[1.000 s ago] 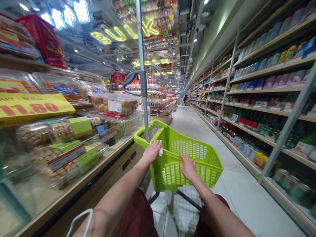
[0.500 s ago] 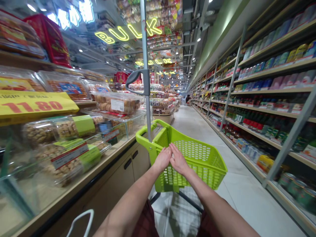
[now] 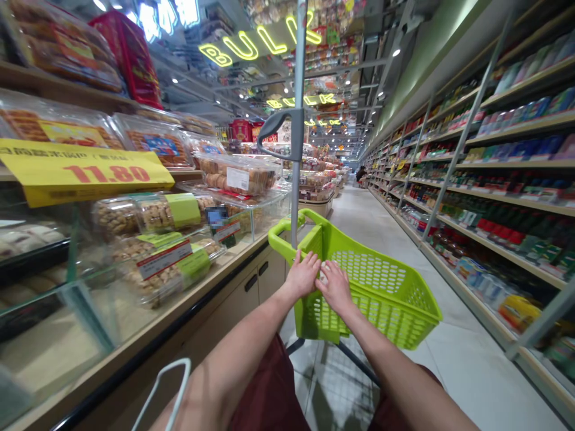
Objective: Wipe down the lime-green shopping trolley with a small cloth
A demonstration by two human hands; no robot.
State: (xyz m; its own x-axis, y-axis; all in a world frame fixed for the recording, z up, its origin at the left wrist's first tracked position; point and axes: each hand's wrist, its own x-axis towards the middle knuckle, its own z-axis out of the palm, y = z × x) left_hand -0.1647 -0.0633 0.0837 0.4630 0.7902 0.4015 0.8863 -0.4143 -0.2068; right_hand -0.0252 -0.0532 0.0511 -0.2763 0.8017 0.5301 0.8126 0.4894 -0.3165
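Note:
Ahead of me stands a green plastic shopping cart [image 3: 381, 305] with perforated basket walls. A grey pole with a grey clip rises at its left corner. My left hand [image 3: 304, 275] lies over the cart's near edge, fingers bent forward over it. Close on its right, my right hand [image 3: 336, 288] curls over the same edge. A small gap separates the two hands, with something pale in it that I cannot make out. The fingers hide the part of the edge beneath them.
At left, a glass-fronted counter [image 3: 251, 257] bears clear boxes of baked snacks [image 3: 238, 173] and a yellow price sign [image 3: 90, 170]. Tall shelves [image 3: 507, 197] of bottles and cans line the right. Between them a tiled aisle [image 3: 354, 218] runs back to a distant person [image 3: 360, 173].
My hands have drawn slightly apart; their fingertips touched before and are now more bent. The view has swung left, so the cart and counter appear farther right.

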